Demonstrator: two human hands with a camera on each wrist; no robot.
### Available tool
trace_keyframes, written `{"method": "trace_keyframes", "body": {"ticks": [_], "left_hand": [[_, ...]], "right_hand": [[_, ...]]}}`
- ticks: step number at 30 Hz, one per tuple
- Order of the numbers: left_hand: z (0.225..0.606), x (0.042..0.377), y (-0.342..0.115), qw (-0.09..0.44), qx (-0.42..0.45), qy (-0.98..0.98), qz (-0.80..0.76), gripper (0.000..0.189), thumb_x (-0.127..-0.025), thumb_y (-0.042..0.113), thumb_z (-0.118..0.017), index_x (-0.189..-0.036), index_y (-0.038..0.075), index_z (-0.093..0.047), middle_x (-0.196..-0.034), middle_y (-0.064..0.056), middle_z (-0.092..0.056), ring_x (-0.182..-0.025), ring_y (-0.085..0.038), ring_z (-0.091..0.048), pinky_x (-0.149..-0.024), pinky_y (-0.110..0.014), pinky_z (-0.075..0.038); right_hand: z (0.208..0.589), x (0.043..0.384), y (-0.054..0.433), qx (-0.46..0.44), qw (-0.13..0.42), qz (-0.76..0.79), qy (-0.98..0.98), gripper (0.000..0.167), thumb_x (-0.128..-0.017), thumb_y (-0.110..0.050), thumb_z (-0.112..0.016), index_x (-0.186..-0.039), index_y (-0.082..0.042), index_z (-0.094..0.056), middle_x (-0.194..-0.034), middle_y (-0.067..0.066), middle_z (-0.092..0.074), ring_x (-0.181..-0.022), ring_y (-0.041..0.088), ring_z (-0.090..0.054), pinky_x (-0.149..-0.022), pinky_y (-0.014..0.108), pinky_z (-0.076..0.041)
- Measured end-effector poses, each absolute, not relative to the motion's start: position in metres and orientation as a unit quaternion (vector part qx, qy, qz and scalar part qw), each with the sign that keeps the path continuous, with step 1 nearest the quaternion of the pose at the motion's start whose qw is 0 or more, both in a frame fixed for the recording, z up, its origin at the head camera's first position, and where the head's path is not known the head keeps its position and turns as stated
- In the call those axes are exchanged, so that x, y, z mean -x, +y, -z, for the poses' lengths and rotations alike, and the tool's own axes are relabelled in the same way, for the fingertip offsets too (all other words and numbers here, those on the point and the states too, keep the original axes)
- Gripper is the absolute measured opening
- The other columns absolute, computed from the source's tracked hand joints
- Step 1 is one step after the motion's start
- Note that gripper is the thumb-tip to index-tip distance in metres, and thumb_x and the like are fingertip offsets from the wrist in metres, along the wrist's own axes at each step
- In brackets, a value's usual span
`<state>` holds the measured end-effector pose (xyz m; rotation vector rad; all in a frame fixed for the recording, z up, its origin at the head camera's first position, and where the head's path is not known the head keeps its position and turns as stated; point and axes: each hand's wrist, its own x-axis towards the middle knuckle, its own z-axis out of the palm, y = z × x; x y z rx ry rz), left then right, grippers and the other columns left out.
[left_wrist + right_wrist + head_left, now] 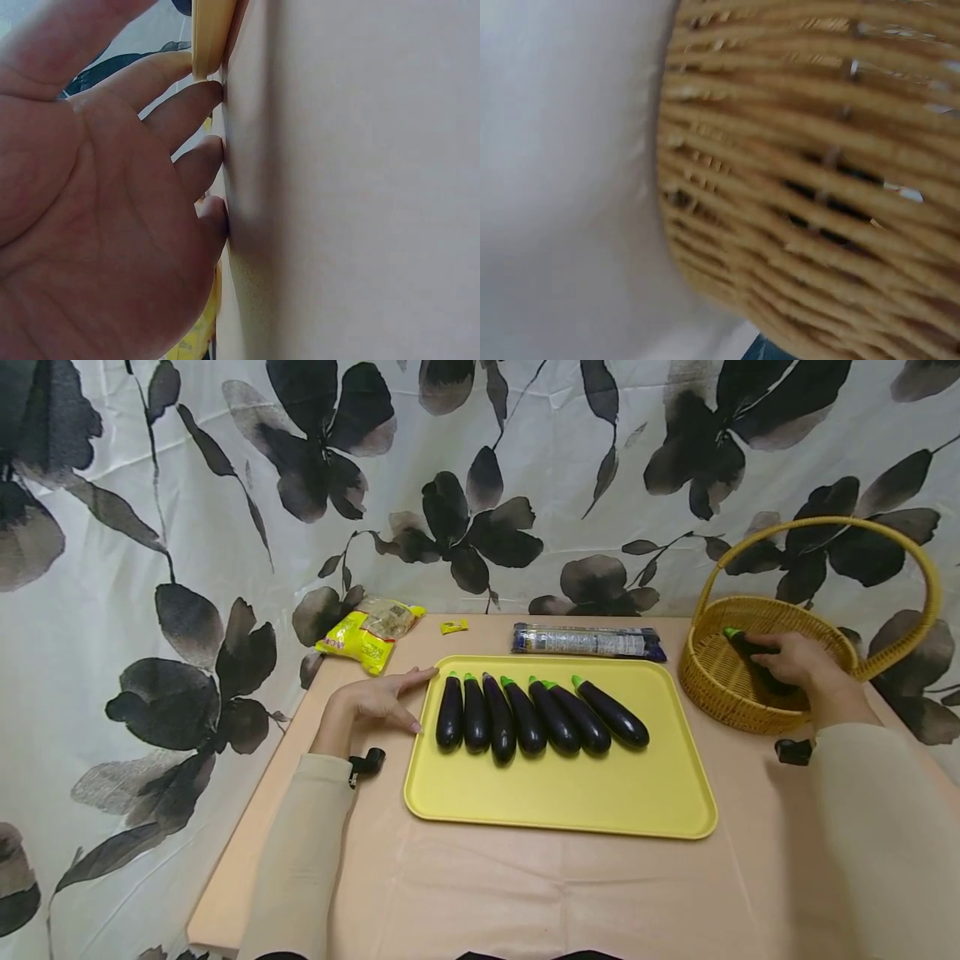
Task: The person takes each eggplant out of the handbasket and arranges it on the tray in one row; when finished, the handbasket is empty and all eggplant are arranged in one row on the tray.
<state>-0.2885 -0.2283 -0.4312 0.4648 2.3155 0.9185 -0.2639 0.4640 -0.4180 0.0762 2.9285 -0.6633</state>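
Note:
In the head view my right hand [802,662] reaches into the wicker basket [708,693] and grips a dark eggplant [744,646] with a green stem end. The right wrist view shows the basket's woven side [780,150] up close, with the hand itself hidden. My left hand [375,700] touches the left rim of the yellow tray [555,797], fingers extended. Its palm [97,202] faces the left wrist camera, fingertips at the table and tray edge. Several eggplants [528,718] lie side by side on the tray, stem ends away from me; the rightmost is more slanted.
Behind the tray lie a yellow snack bag [367,639], a small yellow packet [453,627] and a long dark-blue package [588,641]. The basket's tall handle [825,520] arches over its opening. A floral cloth [562,443] hangs behind the table.

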Motion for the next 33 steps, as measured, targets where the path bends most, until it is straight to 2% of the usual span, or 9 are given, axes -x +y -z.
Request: {"method": "trace_keyframes", "body": {"ticks": [3,5,8,12,17,21,28,31,33], "left_hand": [[0.432,0.289,-0.228,0.292,-0.187,0.875,-0.339,0.123,-0.067,0.033,-0.099,-0.166,0.037,-0.025,-0.177,-0.006,0.001,-0.163,-0.026,0.006,-0.131,-0.056,0.001],[0.433,0.289,-0.228,0.286,-0.194,0.876,-0.336,0.123,-0.067,0.033,-0.099,-0.166,0.036,-0.025,-0.177,-0.006,-0.001,-0.163,-0.027,0.005,-0.131,-0.056,0.000],[0.433,0.290,-0.228,0.283,-0.198,0.877,-0.334,0.124,-0.067,0.033,-0.099,-0.166,0.036,-0.025,-0.177,-0.006,-0.002,-0.164,-0.027,0.004,-0.131,-0.056,-0.001],[0.434,0.291,-0.228,0.283,-0.198,0.878,-0.331,0.123,-0.067,0.035,-0.099,-0.166,0.037,-0.025,-0.177,-0.006,-0.001,-0.163,-0.028,0.004,-0.131,-0.057,-0.001],[0.434,0.291,-0.229,0.284,-0.194,0.878,-0.332,0.123,-0.068,0.034,-0.098,-0.166,0.037,-0.025,-0.177,-0.008,0.001,-0.163,-0.029,0.005,-0.130,-0.057,0.001],[0.434,0.290,-0.230,0.285,-0.195,0.880,-0.326,0.122,-0.069,0.034,-0.098,-0.166,0.039,-0.024,-0.177,-0.008,0.001,-0.163,-0.029,0.005,-0.130,-0.058,0.001],[0.434,0.290,-0.231,0.280,-0.205,0.884,-0.313,0.120,-0.070,0.036,-0.097,-0.166,0.038,-0.024,-0.177,-0.007,0.000,-0.163,-0.029,0.004,-0.130,-0.058,-0.001],[0.433,0.289,-0.231,0.282,-0.204,0.883,-0.315,0.121,-0.070,0.036,-0.097,-0.166,0.038,-0.024,-0.177,-0.007,0.000,-0.163,-0.029,0.004,-0.130,-0.058,0.000],[0.433,0.288,-0.231,0.284,-0.199,0.882,-0.319,0.121,-0.070,0.035,-0.097,-0.166,0.038,-0.024,-0.177,-0.007,0.000,-0.163,-0.029,0.005,-0.130,-0.058,0.000]], "right_hand": [[0.414,0.257,0.460,-0.027,0.046,0.255,0.966,0.061,-0.111,-0.035,-0.044,-0.162,-0.005,-0.028,-0.157,0.045,-0.025,-0.134,0.065,-0.031,-0.110,0.076,-0.029],[0.409,0.251,0.454,-0.029,0.023,0.278,0.960,0.062,-0.111,-0.039,-0.044,-0.162,-0.008,-0.030,-0.157,0.043,-0.029,-0.122,0.057,-0.042,-0.095,0.065,-0.044],[0.400,0.241,0.445,-0.031,-0.015,0.299,0.954,0.064,-0.110,-0.045,-0.045,-0.163,-0.012,-0.032,-0.154,0.041,-0.037,-0.108,0.046,-0.046,-0.072,0.045,-0.044],[0.391,0.225,0.432,-0.044,-0.059,0.324,0.943,0.066,-0.106,-0.052,-0.049,-0.162,-0.021,-0.036,-0.148,0.036,-0.046,-0.100,0.033,-0.055,-0.060,0.029,-0.046],[0.388,0.205,0.419,-0.052,-0.095,0.371,0.922,0.062,-0.104,-0.053,-0.054,-0.160,-0.034,-0.038,-0.140,0.018,-0.054,-0.082,0.013,-0.051,-0.055,0.032,-0.042],[0.388,0.196,0.411,-0.050,-0.106,0.388,0.914,0.060,-0.103,-0.053,-0.057,-0.158,-0.038,-0.041,-0.123,-0.001,-0.055,-0.081,0.012,-0.049,-0.056,0.029,-0.042],[0.384,0.191,0.399,-0.019,-0.107,0.392,0.913,0.057,-0.104,-0.047,-0.058,-0.158,-0.032,-0.044,-0.111,-0.019,-0.057,-0.083,0.009,-0.052,-0.060,0.022,-0.048],[0.381,0.188,0.393,0.003,-0.114,0.388,0.915,0.055,-0.105,-0.045,-0.059,-0.157,-0.033,-0.047,-0.096,-0.017,-0.057,-0.074,0.013,-0.048,-0.055,0.029,-0.041],[0.379,0.188,0.388,0.017,-0.115,0.388,0.914,0.053,-0.105,-0.044,-0.058,-0.156,-0.033,-0.048,-0.098,-0.014,-0.058,-0.072,0.016,-0.045,-0.054,0.031,-0.038]]}}
